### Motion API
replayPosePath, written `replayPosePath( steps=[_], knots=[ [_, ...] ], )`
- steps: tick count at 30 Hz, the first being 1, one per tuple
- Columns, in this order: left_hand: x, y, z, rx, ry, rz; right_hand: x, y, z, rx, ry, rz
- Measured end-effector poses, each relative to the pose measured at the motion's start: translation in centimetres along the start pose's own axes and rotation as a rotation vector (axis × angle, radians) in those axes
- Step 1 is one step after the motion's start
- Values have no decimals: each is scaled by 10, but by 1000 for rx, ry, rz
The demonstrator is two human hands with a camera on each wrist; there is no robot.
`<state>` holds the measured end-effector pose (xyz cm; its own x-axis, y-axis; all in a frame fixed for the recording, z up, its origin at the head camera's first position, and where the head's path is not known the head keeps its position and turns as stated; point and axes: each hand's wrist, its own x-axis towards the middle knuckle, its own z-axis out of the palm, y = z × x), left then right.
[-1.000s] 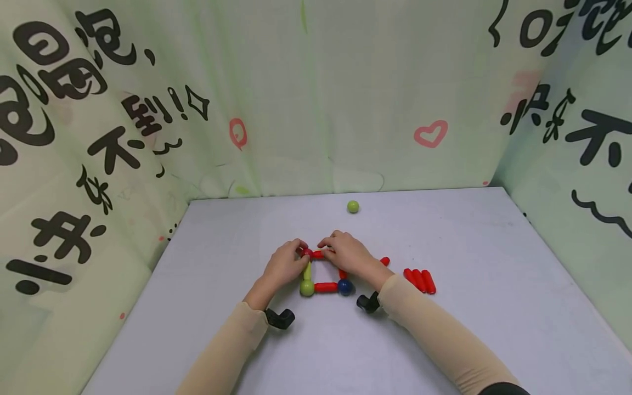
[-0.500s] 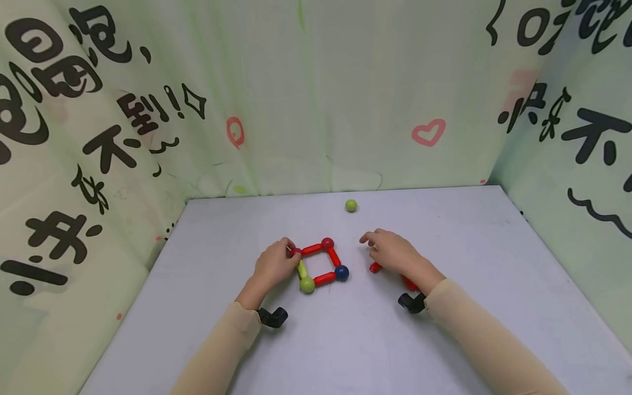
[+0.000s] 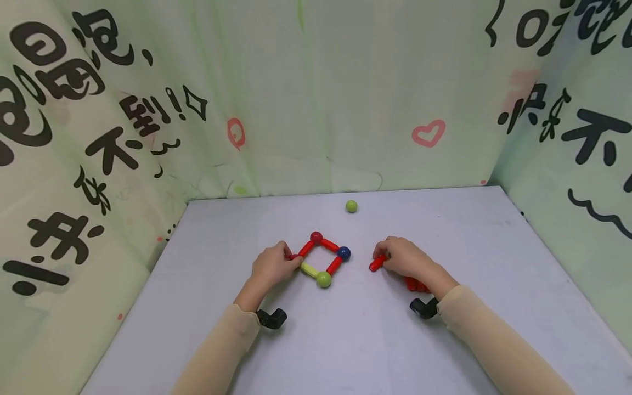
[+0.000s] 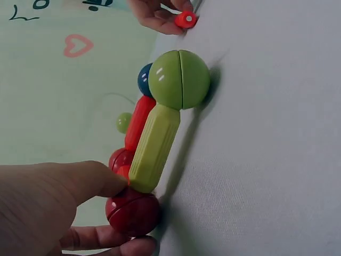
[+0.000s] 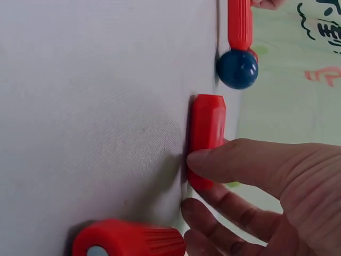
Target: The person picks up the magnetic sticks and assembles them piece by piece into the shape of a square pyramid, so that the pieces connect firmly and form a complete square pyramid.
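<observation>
My left hand (image 3: 270,266) pinches a dark red ball (image 4: 133,213) at the left corner of a four-sided frame of magnetic rods and balls. A yellow-green rod (image 4: 154,146) runs from that ball to a green ball (image 3: 323,280) at the near corner. The blue ball (image 3: 343,253) forms the right corner, another red ball (image 3: 316,237) the far one. Red rods (image 3: 334,266) make up the other three sides. To the right of the frame, my right hand (image 3: 402,257) holds a loose red rod (image 5: 208,122) between thumb and fingers, low over the table.
Several spare red rods (image 3: 416,285) lie under my right forearm, partly hidden by it. A single green ball (image 3: 351,206) sits near the table's back edge. Printed curtains (image 3: 375,99) enclose the white table (image 3: 316,345) at the back and sides.
My right hand has left the frame, moved right and taken hold of a loose red rod. The frame has turned counterclockwise about the ball in my left hand.
</observation>
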<state>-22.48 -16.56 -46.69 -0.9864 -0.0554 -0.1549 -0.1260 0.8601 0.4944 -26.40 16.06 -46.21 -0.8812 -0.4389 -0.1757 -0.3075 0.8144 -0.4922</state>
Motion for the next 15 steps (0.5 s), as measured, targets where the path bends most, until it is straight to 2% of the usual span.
replayPosePath(
  steps=[10,13,15],
  knots=[
    [-12,9,-6,22,-182,3,9,-10,2,63,120,44],
    [-10,11,-6,-15,-194,7,15,-18,5,94,145,45],
    [-6,11,-5,-45,-171,14,19,-23,6,121,159,38]
  ],
)
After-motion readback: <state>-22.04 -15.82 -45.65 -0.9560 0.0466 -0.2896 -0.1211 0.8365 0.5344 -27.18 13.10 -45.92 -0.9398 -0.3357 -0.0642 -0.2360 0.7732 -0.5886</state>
